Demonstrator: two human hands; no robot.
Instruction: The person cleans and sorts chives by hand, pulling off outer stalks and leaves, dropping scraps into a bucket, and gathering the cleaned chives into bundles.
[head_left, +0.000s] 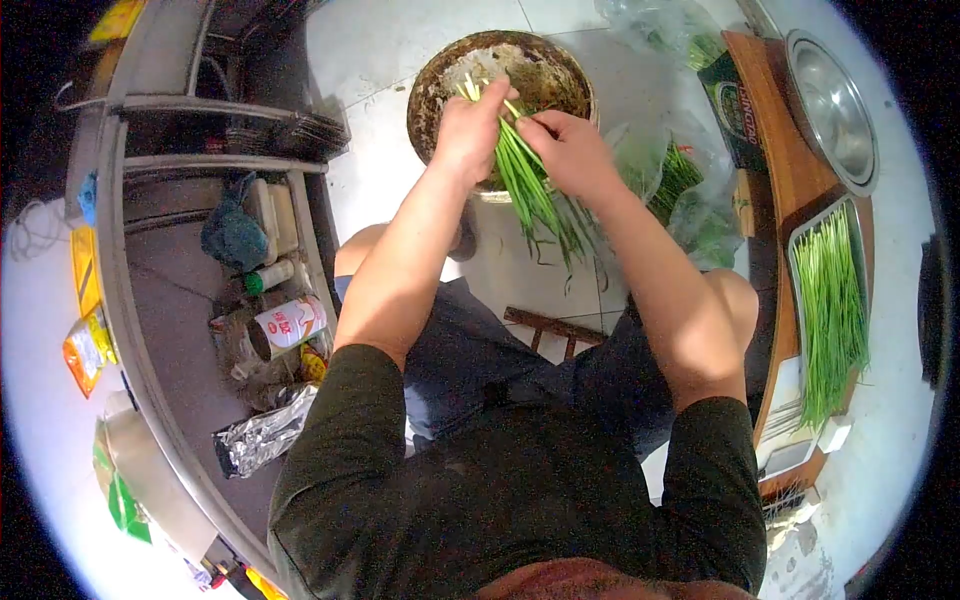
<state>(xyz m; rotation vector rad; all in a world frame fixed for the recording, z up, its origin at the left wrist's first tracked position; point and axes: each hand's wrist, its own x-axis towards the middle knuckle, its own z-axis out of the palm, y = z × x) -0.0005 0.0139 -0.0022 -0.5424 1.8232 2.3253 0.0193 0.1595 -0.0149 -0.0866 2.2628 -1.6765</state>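
A bunch of garlic chives [528,190] is gripped in my left hand [472,130], its pale ends poking up past the fist and its green leaves hanging down toward me. My right hand [570,155] is closed, with thumb and fingertips pinched at the bunch near the pale ends; exactly which stalks they hold is too small to tell. Both hands are over the near part of a round, stained bucket [500,50] on the floor, with pale scraps inside it. Some leaf tips dangle past the bucket's near rim.
To the right, more chives lie in a clear plastic bag [700,225]. A wooden surface [770,110] bears a metal basin [835,110] and a tray of aligned chives [833,310]. At left, a shelf [180,330] holds a tin can [290,325] and foil [270,430].
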